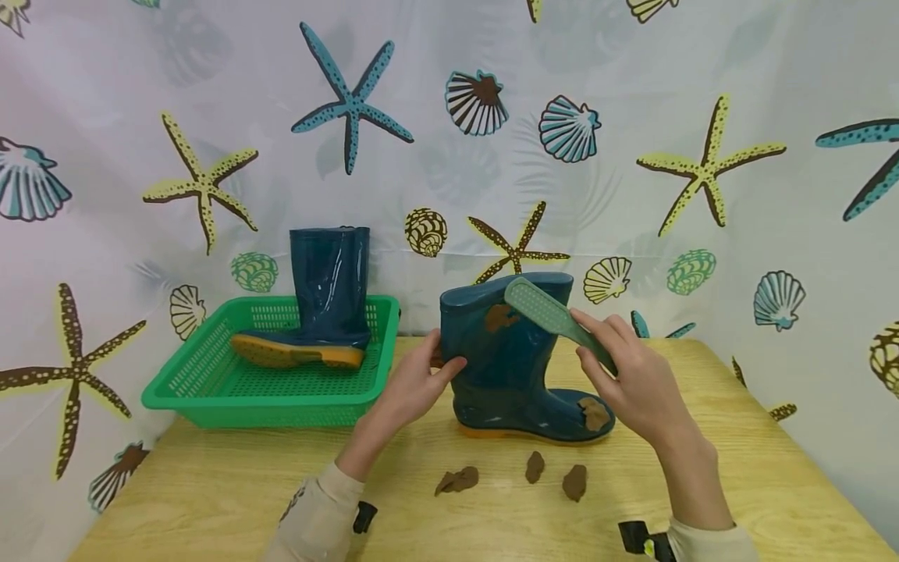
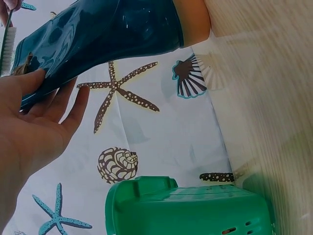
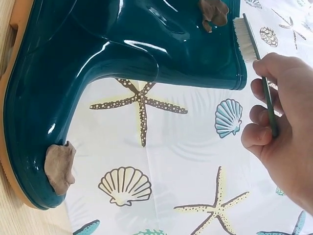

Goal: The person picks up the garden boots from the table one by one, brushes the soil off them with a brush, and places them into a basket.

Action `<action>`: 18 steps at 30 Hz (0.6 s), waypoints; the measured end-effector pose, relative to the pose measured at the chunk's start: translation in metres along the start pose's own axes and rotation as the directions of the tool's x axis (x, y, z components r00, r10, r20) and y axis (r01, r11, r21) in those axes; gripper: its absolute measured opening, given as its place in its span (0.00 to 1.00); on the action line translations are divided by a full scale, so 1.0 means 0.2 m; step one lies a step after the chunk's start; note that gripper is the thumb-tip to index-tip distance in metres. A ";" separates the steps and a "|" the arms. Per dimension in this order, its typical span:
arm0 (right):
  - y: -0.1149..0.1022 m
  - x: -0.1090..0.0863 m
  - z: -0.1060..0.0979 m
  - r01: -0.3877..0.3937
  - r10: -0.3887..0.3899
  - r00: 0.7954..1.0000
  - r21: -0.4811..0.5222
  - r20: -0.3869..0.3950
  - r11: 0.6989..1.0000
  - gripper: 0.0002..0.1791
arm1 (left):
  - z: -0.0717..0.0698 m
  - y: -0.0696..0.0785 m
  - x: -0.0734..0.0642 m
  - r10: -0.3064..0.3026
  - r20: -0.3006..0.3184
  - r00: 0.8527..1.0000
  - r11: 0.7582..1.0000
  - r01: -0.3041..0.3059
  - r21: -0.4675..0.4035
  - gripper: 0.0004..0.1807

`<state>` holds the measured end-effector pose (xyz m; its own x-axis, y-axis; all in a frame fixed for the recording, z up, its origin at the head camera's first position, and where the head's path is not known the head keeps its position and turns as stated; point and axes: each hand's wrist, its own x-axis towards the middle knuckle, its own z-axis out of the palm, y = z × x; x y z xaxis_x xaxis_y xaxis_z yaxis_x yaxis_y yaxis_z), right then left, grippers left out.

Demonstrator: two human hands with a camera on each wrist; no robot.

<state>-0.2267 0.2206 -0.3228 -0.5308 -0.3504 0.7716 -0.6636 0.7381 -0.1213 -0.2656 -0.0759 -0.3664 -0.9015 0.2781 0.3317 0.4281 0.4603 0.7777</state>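
A dark teal rain boot [image 1: 502, 375] with an orange sole stands on the table, its toe to the right. My left hand [image 1: 414, 378] grips the back of its shaft, thumb on the near side and fingers behind. In my right hand [image 1: 635, 375] is a green scrub brush [image 1: 544, 308], held by its handle. The white bristles [image 3: 244, 39] are at the shaft's top rim in the right wrist view. One brown clay-like lump [image 3: 213, 13] sticks to the upper shaft, another lump [image 3: 60, 167] to the toe.
Several brown pieces [image 1: 574, 482] lie on the wooden table [image 1: 744, 468] in front of the boot. To the left stands a green plastic basket [image 1: 260, 402] holding a second boot [image 1: 328, 285]. Behind hangs a white sheet [image 1: 618, 70] printed with starfish and shells.
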 end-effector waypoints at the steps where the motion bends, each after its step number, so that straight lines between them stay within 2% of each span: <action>1: 0.00 0.00 0.00 0.001 -0.001 1.000 -0.003 0.005 1.000 0.28 | 0.00 0.00 0.00 0.004 0.000 1.000 1.000 -0.004 -0.002 0.24; 10: -0.02 0.01 0.01 0.032 -0.032 0.999 -0.009 0.024 0.999 0.29 | -0.01 0.00 -0.01 0.063 0.004 0.998 0.998 -0.063 0.007 0.23; 18: -0.01 0.01 0.01 0.041 -0.041 0.999 0.015 0.030 0.999 0.29 | -0.02 0.00 0.00 0.090 0.017 0.996 0.996 -0.090 0.021 0.24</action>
<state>-0.2268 0.2171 -0.3225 -0.5185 -0.3975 0.7570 -0.6927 0.7144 -0.0993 -0.2654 -0.0788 -0.3647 -0.8580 0.3329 0.3911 0.5092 0.4511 0.7330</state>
